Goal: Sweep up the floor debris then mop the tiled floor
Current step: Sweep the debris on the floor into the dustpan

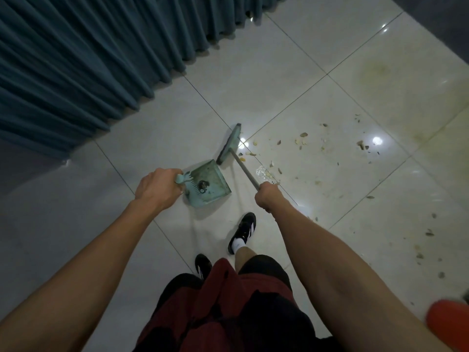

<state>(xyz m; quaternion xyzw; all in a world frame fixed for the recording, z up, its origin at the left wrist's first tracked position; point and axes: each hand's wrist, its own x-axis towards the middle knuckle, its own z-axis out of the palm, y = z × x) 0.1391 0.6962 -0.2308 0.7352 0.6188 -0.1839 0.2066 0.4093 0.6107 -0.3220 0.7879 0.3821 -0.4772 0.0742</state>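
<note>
Left hand (154, 189) is gripping the handle of the teal dustpan (208, 185), which is sitting between curtain (83, 64) and debris. Right hand (267, 196) is wrapping around the broom (229, 144) shaft, head resting just beside the scattered debris (302, 142) on the tiled floor (317, 77).

Dim, flat overhead light. Specular glare spots on the glossy tiled floor (330, 59), brightest just beyond the right hand's fingers (264, 205). Soft shadows underfoot. Heavy wide-angle bowing at edges; corners darker, slightly soft.
</note>
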